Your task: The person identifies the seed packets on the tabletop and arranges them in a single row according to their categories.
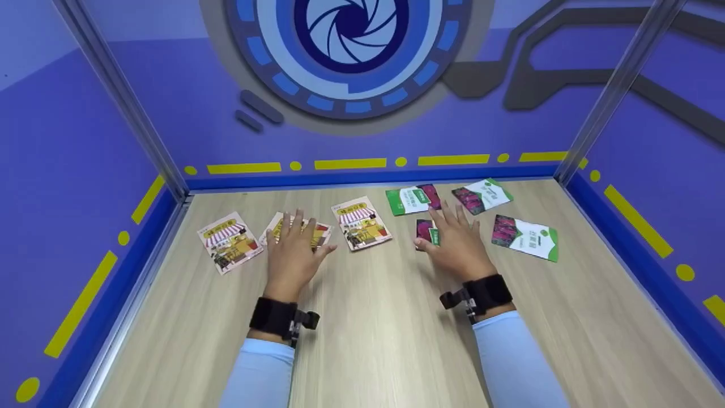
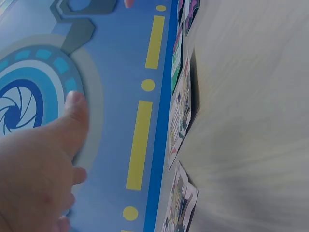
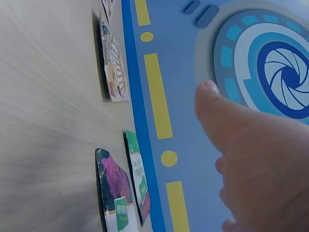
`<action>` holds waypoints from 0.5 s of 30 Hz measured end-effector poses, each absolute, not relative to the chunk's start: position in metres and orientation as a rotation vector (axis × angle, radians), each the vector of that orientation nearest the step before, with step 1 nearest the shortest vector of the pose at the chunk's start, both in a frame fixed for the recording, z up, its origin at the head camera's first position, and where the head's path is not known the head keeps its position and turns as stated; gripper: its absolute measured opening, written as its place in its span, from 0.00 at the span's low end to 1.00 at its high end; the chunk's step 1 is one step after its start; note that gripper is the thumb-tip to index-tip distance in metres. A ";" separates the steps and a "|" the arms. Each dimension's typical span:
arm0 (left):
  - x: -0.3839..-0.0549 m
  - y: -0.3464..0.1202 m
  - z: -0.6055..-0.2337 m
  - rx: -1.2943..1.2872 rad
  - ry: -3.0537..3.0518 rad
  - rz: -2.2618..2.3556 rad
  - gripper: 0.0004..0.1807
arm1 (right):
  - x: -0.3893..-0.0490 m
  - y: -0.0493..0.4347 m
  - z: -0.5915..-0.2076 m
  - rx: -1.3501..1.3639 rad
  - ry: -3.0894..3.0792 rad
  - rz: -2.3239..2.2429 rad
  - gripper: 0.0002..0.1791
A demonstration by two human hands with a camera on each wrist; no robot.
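Observation:
My left hand (image 1: 291,258), fingers spread and straight, hovers over a pink-edged packet (image 1: 323,229) with a striped-awning shop picture, partly hiding it. Two matching packets lie on either side, one on the left (image 1: 228,243) and one nearer the middle (image 1: 362,224). On the right, my right hand (image 1: 460,249) spreads over a flower-picture packet (image 1: 423,231), covering most of it. Similar green-and-white packets lie behind it (image 1: 410,201), at the back right (image 1: 484,195) and at the right (image 1: 527,238). Both wrist views show the hands raised above the packets, holding nothing.
The packets lie flat on a wood-grain table (image 1: 374,328). A blue-purple back wall (image 1: 170,113) with yellow dashes and side panels in metal frames enclose it on three sides. Each wrist wears a black strap (image 1: 274,317) with a small camera.

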State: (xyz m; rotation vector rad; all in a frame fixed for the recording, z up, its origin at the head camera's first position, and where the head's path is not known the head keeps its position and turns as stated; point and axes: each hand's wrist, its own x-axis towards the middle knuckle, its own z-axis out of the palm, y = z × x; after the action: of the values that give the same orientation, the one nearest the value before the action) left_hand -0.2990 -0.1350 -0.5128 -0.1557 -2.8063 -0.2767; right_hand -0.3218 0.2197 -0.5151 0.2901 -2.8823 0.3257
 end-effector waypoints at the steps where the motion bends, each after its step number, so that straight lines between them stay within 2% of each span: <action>1: -0.299 -0.137 -0.514 -0.160 -2.830 -0.294 0.45 | -0.321 0.221 -0.516 0.288 -2.893 0.343 0.47; 9: -0.302 -0.164 -0.519 -0.196 -2.870 -0.361 0.34 | -0.321 0.230 -0.526 0.260 -2.926 0.384 0.31; 15: -0.296 -0.217 -0.519 0.080 -2.914 -0.477 0.40 | -0.324 0.234 -0.537 0.219 -2.953 0.413 0.28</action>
State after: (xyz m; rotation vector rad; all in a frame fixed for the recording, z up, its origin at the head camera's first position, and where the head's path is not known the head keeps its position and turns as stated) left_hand -0.2958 -0.2173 -0.5192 0.0797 -2.9140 -0.4767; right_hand -0.3239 0.2340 -0.5368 0.2185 -2.9535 0.4128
